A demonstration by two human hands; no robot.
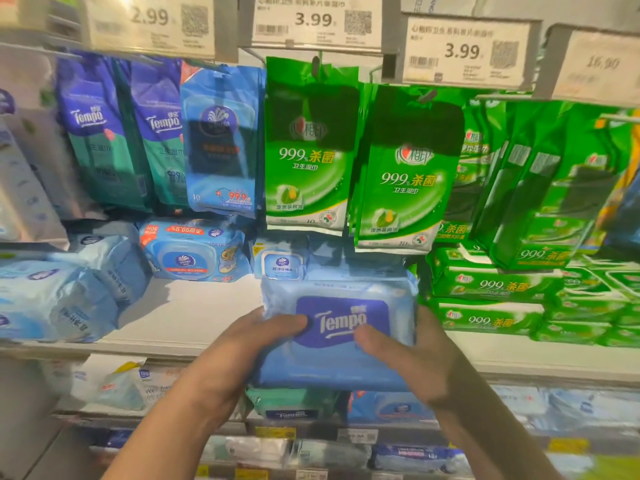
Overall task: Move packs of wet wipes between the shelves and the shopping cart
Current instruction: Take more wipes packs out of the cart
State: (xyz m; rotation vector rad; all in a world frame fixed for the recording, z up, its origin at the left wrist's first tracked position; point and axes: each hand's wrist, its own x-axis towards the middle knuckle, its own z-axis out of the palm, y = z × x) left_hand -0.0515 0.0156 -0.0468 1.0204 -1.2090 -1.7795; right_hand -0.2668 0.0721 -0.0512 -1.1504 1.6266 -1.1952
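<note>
A light blue pack of Tempo wet wipes [337, 362] with a dark blue lid label is held at the front edge of the white shelf [194, 317]. My left hand [249, 344] grips its left side, thumb on the lid. My right hand [408, 355] grips its right side, thumb on the top face. The pack's far end lies over the shelf and its near end sticks out past the edge. The shopping cart is out of view.
Green hanging wipe packs [308, 150] and blue Tempo pouches [104, 133] hang from pegs above. Green stacked packs [491, 299] lie to the right, light blue packs [55, 299] to the left, a blue lidded pack [194, 251] behind. Lower shelves hold more packs [291, 403].
</note>
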